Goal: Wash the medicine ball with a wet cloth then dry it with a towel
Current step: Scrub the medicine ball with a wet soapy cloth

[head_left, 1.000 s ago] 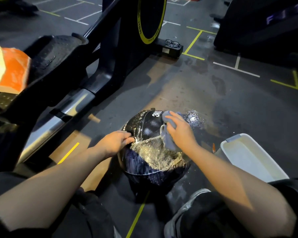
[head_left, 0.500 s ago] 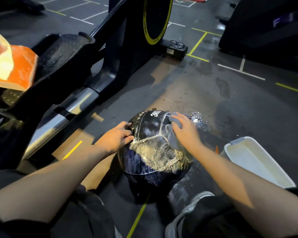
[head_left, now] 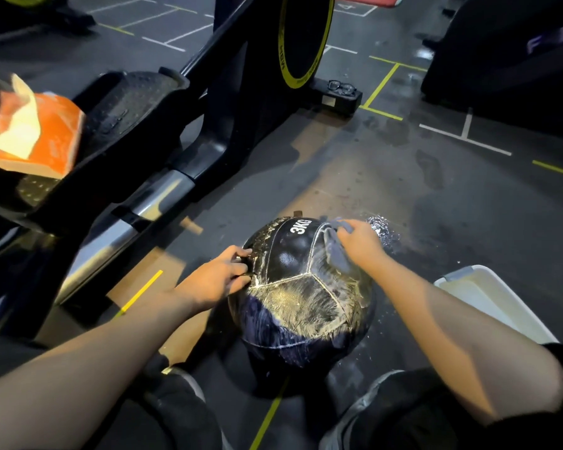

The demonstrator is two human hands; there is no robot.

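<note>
A black medicine ball (head_left: 301, 287) marked 3KG sits on the dark gym floor between my knees, its top streaked with white suds. My right hand (head_left: 359, 243) grips a grey-blue wet cloth (head_left: 337, 251) and presses it against the ball's upper right side. My left hand (head_left: 220, 277) rests on the ball's left side with its fingers curled against the surface, steadying it. A wet soapy patch (head_left: 382, 228) glistens on the floor just beyond the ball.
A white plastic basin (head_left: 488, 300) stands on the floor at my right. An exercise machine (head_left: 163, 151) with a yellow-rimmed wheel runs along the left, with an orange and white pack (head_left: 36, 138) on its pedal. Glasses (head_left: 341, 87) lie on its base. Yellow and white lines mark the floor.
My right hand has slid the cloth up and over toward the far right of the ball. My left hand has shifted slightly up the ball's left side. The camera has tilted a little.
</note>
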